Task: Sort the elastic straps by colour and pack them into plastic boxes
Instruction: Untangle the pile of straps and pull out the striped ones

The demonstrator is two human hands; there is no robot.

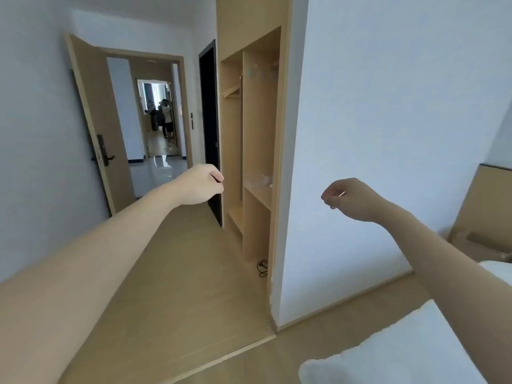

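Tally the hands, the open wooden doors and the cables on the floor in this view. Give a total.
Hands: 2, the left hand and the right hand
Open wooden doors: 1, the wooden door
Cables on the floor: 1, the black cable
Total: 4

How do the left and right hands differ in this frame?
The left hand is slightly higher and balled tight; the right hand sits lower, wrist bent, fingers curling downward. The left hand overlaps the dark door; the right hand is in front of the white wall. Both are raised and stretched forward, fingers curled.
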